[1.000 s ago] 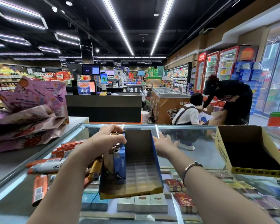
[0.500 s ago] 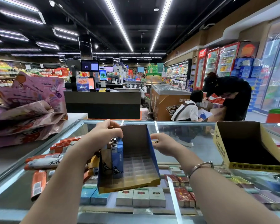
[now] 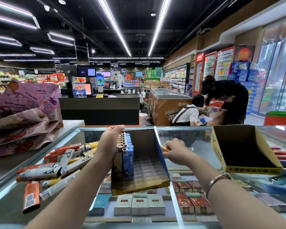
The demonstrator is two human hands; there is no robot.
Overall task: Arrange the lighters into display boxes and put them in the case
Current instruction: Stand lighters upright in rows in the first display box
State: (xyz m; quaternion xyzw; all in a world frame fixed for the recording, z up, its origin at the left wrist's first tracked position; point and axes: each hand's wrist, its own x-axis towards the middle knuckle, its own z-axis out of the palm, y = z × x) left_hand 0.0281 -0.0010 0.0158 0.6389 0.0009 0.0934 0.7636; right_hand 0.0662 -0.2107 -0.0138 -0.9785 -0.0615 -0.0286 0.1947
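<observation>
A blue-and-gold display box (image 3: 149, 172) stands on the glass counter at centre, its gridded tray mostly empty. A row of blue and tan lighters (image 3: 125, 156) stands along its left side. My left hand (image 3: 110, 142) curls around the box's upper left wall and the lighter row. My right hand (image 3: 175, 150) grips the box's right wall near its top, fingers curled. Several loose lighters (image 3: 56, 166) in orange, yellow and grey lie heaped on the glass to the left.
A second, empty yellow display box (image 3: 218, 152) sits at the right on the glass case (image 3: 200, 146), with cigarette packs beneath the glass. Purple snack bags (image 3: 26, 111) pile at far left. Two people bend over cartons beyond the counter.
My right hand has drawn back from behind the box and closed on its right wall. My left hand has settled the lighter row lower into the box's left side.
</observation>
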